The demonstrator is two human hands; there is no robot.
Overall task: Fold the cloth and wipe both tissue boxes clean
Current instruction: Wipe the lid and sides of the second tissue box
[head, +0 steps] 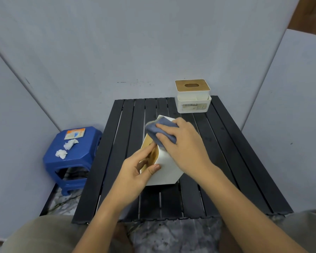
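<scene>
A white tissue box point(165, 170) with a wooden lid lies tipped on its side in the middle of the black slatted table point(226, 161). My left hand point(137, 172) grips it at the lid side, thumb on the white wall. My right hand point(182, 143) presses a folded blue cloth point(153, 129) against the box's upper face. A second white tissue box point(192, 95), upright with a wooden slotted lid, stands at the table's far right edge, apart from both hands.
A blue plastic stool point(69, 161) stands left of the table, with two crumpled white tissues point(67, 147) and a small card on it. Grey walls close in behind and on both sides. My knees are below the table's near edge.
</scene>
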